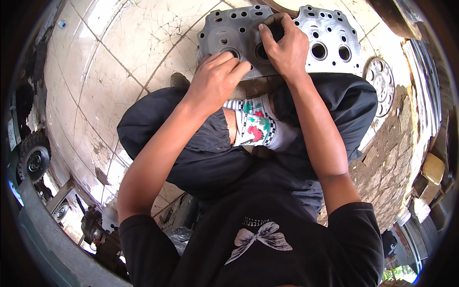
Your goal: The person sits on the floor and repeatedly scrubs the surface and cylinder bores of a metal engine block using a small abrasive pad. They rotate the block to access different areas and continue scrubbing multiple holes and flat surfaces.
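Note:
A flat grey metal cylinder head [327, 33] with round valve openings and several small bolt holes lies on the floor before my crossed legs. My left hand [217, 79] is over its left part, fingers curled together beside a round valve opening [231, 52]. Motion smears the fingertips there, and anything in them is hidden. Near the middle of the cylinder head, my right hand [287, 45] is bent with thumb and fingers drawn together. A dark patch shows under those fingers; I cannot tell what it is.
Cracked pale floor tiles [114, 62] spread to the left. A round metal disc with holes [380, 86] lies right of my knee, by rough broken ground [382, 158]. A wheel with a black tyre [34, 158] and greasy machine parts [98, 229] stand at the far left.

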`<state>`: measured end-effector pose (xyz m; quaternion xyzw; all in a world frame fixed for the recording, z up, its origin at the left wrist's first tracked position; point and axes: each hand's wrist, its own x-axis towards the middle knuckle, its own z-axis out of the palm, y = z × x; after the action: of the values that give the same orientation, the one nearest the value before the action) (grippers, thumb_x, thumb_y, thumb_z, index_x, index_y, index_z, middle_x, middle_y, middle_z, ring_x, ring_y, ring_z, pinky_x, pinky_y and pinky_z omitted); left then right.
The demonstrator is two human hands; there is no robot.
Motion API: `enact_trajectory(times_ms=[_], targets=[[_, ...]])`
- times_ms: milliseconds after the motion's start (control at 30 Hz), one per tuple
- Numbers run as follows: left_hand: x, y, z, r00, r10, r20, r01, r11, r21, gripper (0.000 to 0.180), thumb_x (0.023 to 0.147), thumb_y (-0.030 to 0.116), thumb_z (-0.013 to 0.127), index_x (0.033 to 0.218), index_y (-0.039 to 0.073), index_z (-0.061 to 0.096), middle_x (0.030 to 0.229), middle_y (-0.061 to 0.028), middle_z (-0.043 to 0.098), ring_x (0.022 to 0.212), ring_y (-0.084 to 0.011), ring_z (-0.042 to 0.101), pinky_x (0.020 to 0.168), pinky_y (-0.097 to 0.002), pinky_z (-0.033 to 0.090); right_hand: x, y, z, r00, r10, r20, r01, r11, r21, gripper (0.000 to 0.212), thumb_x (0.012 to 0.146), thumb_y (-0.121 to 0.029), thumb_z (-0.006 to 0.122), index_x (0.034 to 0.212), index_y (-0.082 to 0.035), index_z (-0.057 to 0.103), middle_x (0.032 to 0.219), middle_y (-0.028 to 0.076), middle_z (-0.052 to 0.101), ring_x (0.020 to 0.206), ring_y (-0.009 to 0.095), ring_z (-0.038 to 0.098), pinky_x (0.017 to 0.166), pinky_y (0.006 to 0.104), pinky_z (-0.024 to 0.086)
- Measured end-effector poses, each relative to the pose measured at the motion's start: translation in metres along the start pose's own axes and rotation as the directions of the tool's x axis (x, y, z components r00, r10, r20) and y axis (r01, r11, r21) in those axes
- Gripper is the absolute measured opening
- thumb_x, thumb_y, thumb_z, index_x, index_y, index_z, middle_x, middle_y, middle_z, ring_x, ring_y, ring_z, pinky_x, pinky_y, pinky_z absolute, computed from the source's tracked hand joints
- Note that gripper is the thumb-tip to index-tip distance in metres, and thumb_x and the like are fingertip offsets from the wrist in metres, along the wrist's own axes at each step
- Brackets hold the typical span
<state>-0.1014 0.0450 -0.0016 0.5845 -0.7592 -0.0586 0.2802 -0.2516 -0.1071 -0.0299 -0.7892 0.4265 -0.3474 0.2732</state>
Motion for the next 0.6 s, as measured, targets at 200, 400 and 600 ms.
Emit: enact_trajectory(times_ms=[200,400,600], targets=[[0.004,0.003,0.009,0.994,-0.086,-0.062,0.088,0.996,0.022,0.025,0.073,-0.011,0.065,0.095,0.001,0.062,0.087,-0.0133,0.066,0.086,-0.0336,0.066,0.080,-0.0454,0.054,-0.001,0.002,0.001,1.000,-0.018,-0.024,0.017,1.000,-0.012,0.022,0.088,-0.029,0.077,0.098,-0.010,0.073,0.082,0.017,0.075,0.080,0.039,0.073,0.073,0.0474,0.056],[0.010,-0.002,0.008,0.999,-0.043,-0.034,0.045,0.997,0.060,0.023,0.077,-0.012,0.063,0.096,0.001,0.062,0.084,-0.0130,0.065,0.086,-0.0341,0.066,0.078,-0.0436,0.054,0.002,-0.002,0.003,1.000,-0.015,-0.023,0.014,1.000,-0.019,0.023,0.088,-0.030,0.077,0.097,-0.009,0.073,0.083,0.016,0.076,0.081,0.039,0.073,0.074,0.0469,0.056],[-0.002,-0.016,-0.006,0.953,-0.231,-0.197,0.241,0.970,0.029,0.020,0.083,-0.012,0.069,0.097,0.003,0.066,0.091,-0.0123,0.073,0.077,-0.0254,0.070,0.069,-0.0399,0.056,0.001,-0.002,0.002,1.000,0.000,-0.010,0.000,1.000,0.012,0.022,0.090,-0.029,0.076,0.096,-0.008,0.072,0.083,0.015,0.076,0.082,0.039,0.074,0.075,0.0465,0.056]])
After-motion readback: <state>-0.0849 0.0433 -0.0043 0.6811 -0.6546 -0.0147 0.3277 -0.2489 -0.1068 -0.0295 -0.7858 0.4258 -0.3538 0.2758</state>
